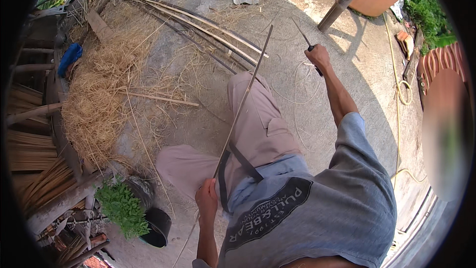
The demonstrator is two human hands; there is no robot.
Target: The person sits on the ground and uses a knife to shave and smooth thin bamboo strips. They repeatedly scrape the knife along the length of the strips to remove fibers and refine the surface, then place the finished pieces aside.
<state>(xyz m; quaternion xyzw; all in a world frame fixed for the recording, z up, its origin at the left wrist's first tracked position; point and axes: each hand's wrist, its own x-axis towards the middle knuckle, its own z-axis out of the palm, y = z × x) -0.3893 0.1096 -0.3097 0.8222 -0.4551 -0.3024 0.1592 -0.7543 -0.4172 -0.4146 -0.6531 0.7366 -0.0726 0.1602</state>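
My left hand (207, 198) is closed around the lower part of a long, thin bamboo strip (244, 97). The strip slants up across my lap and my raised knee, its far end standing out past the knee over the floor. Out to the right, well apart from the strip, my right hand (319, 58) grips the black handle of a knife (301, 32). Its narrow blade points up and to the left. Pale pink trousers (260, 114) cover my bent legs, and a black strap (245, 163) lies loose at my waist.
Several long strips (208, 26) lie on the concrete ahead. A heap of curly shavings (101, 101) spreads at the left, beside stacked split strips (32, 156). Nearer stand a leafy plant (121, 206) and black bucket (161, 224). A post (347, 1) and yellow hose (395, 64) are at the right.
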